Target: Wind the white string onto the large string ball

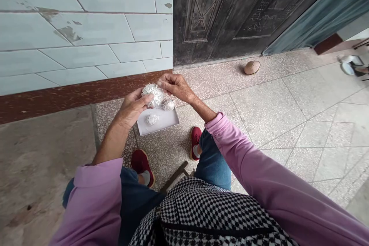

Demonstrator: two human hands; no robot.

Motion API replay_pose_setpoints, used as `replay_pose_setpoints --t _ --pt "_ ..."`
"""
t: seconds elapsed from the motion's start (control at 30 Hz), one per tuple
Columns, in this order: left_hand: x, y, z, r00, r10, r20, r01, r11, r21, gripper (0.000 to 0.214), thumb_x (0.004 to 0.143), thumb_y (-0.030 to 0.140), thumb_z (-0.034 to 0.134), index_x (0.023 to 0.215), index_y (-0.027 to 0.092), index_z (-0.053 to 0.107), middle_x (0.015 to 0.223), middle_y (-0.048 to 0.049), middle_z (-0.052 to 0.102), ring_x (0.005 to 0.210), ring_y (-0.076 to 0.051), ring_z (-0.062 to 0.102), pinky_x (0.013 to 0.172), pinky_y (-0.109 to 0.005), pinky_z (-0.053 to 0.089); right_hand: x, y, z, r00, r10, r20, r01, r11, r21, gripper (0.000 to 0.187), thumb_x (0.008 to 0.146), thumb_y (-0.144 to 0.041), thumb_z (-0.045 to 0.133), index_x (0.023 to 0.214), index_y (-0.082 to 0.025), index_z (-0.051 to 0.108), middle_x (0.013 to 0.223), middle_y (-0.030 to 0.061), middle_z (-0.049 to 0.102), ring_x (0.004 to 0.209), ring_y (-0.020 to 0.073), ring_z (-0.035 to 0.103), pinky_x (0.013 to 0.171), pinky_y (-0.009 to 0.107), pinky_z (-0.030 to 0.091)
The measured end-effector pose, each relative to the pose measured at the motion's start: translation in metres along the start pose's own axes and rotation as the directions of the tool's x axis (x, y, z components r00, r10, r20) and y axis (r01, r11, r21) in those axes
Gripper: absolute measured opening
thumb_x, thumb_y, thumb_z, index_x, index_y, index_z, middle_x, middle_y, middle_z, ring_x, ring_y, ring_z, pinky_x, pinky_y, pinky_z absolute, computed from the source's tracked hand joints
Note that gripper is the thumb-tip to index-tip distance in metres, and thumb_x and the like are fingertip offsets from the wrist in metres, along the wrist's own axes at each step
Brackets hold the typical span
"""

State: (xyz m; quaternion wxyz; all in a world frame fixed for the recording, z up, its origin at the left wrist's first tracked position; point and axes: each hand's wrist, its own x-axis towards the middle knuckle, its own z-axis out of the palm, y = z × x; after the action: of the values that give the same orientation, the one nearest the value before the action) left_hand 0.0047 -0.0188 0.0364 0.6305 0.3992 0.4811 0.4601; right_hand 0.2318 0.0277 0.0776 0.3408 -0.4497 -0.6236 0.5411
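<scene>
My left hand (133,107) is closed around a white spiky ball-shaped piece (153,93), thumb pressed on its side. My right hand (175,85) pinches at the top right of that piece, fingers pressed together. Just below the hands a small white rounded piece (168,105) hangs or rests near the piece. On the floor under the hands lies a shallow white tray (170,121) with another white tufted piece (151,119) in it.
I sit with both feet in red shoes (142,163) on a speckled tiled floor. A tiled wall (86,38) and a dark metal door (230,11) stand ahead. A round tan object (252,67) lies by the door. Someone's shoe (350,65) shows far right.
</scene>
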Motion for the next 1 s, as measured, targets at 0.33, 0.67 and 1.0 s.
replay_pose_setpoints --t 0.33,0.67,1.0 --pt "-0.005 0.004 0.002 0.999 0.023 0.042 -0.022 0.999 -0.035 0.054 0.065 0.049 0.119 0.105 0.024 0.094 0.105 -0.0135 0.091 0.102 -0.037 0.089 0.085 -0.043 0.08 0.003 0.001 -0.001 1.0 0.013 -0.022 -0.011 0.998 0.057 0.047 0.128 -0.032 0.087 0.086 -0.025 0.067 0.069 -0.0051 0.061 0.071 0.0115 0.055 0.073 0.031 0.051" --pt "-0.003 0.0 0.0 0.996 0.071 0.051 -0.062 0.986 -0.152 0.057 0.069 0.048 0.118 0.115 0.024 0.094 0.112 -0.0142 0.093 0.124 -0.045 0.091 0.105 -0.052 0.082 0.006 0.004 0.004 0.999 0.021 -0.033 -0.019 0.998 0.062 0.046 0.129 -0.013 0.082 0.088 -0.022 0.066 0.073 -0.0048 0.065 0.069 0.0087 0.057 0.068 0.02 0.054" --pt "0.002 -0.007 -0.008 0.988 0.105 0.109 -0.082 0.977 -0.198 0.061 0.077 0.045 0.118 0.127 0.02 0.092 0.116 -0.0127 0.094 0.117 -0.038 0.091 0.104 -0.049 0.08 0.01 0.016 0.009 1.0 0.021 0.005 -0.021 0.989 0.146 0.042 0.13 -0.003 0.078 0.094 -0.021 0.068 0.065 -0.008 0.062 0.06 0.0092 0.054 0.058 0.017 0.05"
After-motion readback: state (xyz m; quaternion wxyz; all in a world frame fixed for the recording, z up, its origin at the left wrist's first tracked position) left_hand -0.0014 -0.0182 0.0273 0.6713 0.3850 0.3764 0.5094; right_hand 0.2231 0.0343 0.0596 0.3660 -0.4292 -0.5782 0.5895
